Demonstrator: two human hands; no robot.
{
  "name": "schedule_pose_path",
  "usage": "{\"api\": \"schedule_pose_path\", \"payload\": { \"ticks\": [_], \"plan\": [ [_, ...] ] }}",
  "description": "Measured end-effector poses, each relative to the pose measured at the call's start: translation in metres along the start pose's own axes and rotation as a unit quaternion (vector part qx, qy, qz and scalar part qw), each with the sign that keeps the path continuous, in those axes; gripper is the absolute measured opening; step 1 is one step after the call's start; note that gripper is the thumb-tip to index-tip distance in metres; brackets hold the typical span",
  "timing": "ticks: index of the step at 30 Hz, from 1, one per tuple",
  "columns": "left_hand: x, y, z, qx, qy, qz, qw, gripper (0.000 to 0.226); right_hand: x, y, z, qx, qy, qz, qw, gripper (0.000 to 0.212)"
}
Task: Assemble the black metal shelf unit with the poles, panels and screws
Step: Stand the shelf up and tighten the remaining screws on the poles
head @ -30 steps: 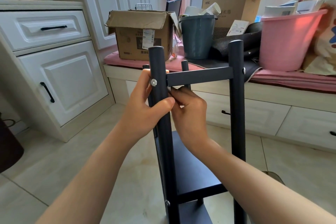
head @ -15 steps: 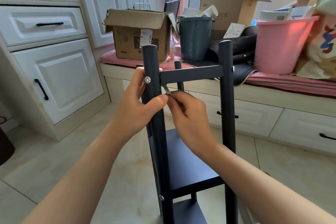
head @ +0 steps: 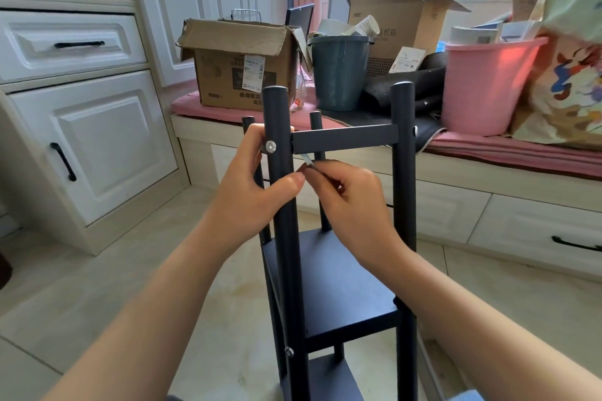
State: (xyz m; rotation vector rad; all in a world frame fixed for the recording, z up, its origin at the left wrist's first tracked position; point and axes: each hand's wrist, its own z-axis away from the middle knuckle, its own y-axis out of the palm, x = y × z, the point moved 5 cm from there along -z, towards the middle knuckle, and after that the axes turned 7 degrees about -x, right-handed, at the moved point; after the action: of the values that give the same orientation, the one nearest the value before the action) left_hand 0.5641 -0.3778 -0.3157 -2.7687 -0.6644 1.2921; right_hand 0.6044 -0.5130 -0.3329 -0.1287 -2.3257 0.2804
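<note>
The black metal shelf unit (head: 342, 286) stands upright on the tiled floor (head: 97, 286) at the centre of the view, four poles up and panels already fixed between them. The left hand (head: 250, 192) curls round the near left pole (head: 280, 205), thumb across its front, just below a silver screw (head: 270, 147) seated in the pole at the level of the top crossbar (head: 345, 139). The right hand (head: 351, 198) pinches a small silver tool (head: 308, 160), possibly a hex key, between thumb and fingertips; its tip points up toward the underside of the crossbar at 11 o'clock from the hand. A second screw (head: 289, 351) shows lower on the same pole, beside the middle panel (head: 345, 283).

Along the window bench (head: 488, 153), from 11 to 2 o'clock, sit the containers. An open cardboard box (head: 241, 65) with a shipping label hides its contents behind its flaps. The dark grey bucket (head: 338, 72) holds what looks like paper, with a stack of paper cups (head: 368, 26) at its rim. A taller open carton (head: 397, 13) stands behind it. The pink bucket (head: 488, 81) at 2 o'clock carries boxed items (head: 472, 37) poking above its rim. A printed cartoon bag (head: 570, 81) leans at the far right.

At 9 o'clock is a white cabinet (head: 88, 127).
</note>
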Motion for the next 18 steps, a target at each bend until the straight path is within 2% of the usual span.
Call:
{"api": "schedule_pose_path", "payload": {
  "ticks": [9,18],
  "plan": [
    [-0.001,0.003,0.0,0.01,0.008,-0.002,1.0,0.034,-0.005,0.006,-0.001,-0.023,0.008,-0.02,0.999,0.015],
    [-0.001,0.004,-0.001,0.007,0.004,-0.006,1.0,0.034,-0.018,0.02,-0.002,-0.1,-0.036,-0.014,0.994,0.022]
  ]
}}
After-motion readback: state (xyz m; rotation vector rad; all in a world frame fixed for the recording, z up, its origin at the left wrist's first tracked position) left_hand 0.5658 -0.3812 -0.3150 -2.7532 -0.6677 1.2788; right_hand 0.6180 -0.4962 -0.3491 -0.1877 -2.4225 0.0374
